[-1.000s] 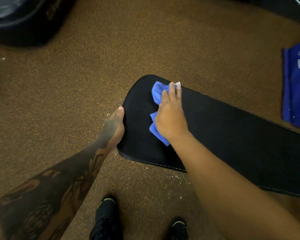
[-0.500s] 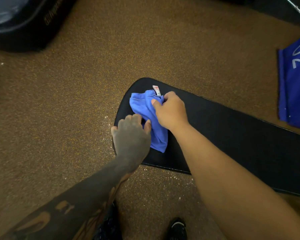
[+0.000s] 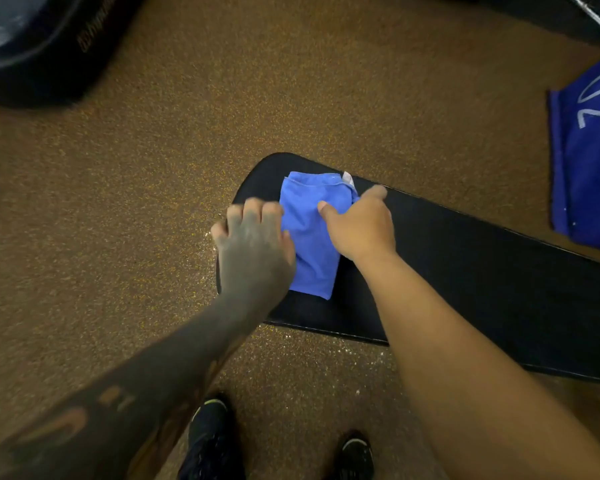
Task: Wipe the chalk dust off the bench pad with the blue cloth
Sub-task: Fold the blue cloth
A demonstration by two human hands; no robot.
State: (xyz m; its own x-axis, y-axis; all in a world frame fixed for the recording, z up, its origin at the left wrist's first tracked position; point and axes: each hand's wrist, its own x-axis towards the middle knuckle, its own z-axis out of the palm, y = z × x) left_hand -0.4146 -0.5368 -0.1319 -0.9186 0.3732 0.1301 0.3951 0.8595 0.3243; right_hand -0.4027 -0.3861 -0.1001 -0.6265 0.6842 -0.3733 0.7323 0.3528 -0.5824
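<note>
A black bench pad (image 3: 465, 271) runs from the middle of the view to the right edge. On its rounded left end lies the blue cloth (image 3: 309, 230), spread flat with a white tag at its far right corner. My left hand (image 3: 253, 247) holds the cloth's left edge with curled fingers. My right hand (image 3: 361, 226) pinches the cloth's right side between thumb and fingers. Both hands rest on the pad, one on each side of the cloth.
Brown speckled floor (image 3: 291, 81) surrounds the pad, with white chalk specks (image 3: 326, 344) near its front edge. A dark object (image 3: 39, 39) sits at the far left. A blue fabric with white marks (image 3: 589, 150) hangs at the right. My black shoes (image 3: 208, 441) stand below.
My left hand left the pad's edge and took the cloth's left side. My right hand changed from pressing flat on the bunched cloth to pinching it. The cloth is now spread wider.
</note>
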